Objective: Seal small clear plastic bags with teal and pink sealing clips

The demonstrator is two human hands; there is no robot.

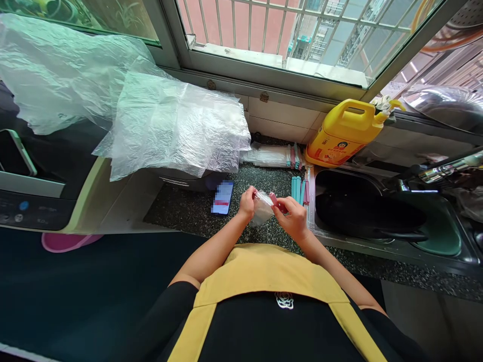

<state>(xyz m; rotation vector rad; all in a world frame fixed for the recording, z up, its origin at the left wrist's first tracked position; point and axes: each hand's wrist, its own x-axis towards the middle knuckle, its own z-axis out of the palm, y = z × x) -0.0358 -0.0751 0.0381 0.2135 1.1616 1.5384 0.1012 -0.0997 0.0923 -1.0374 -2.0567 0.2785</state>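
Observation:
Both my hands are raised over the dark speckled counter (188, 213) and pinch a small clear plastic bag (261, 210) between them. My left hand (247, 202) grips the bag's left top edge with closed fingers. My right hand (293, 217) pinches the right side, where a pink strip (274, 199) shows at the bag's top. The bag hangs slightly below my fingers and looks crumpled.
A phone (222, 197) lies on the counter left of my hands. Teal and pink strips (299, 188) lie by the sink (377, 216). A yellow jug (345, 133) stands behind it. Large clear plastic sheets (169, 125) cover an appliance (30, 196) at left. More rolled bags (269, 156) rest near the wall.

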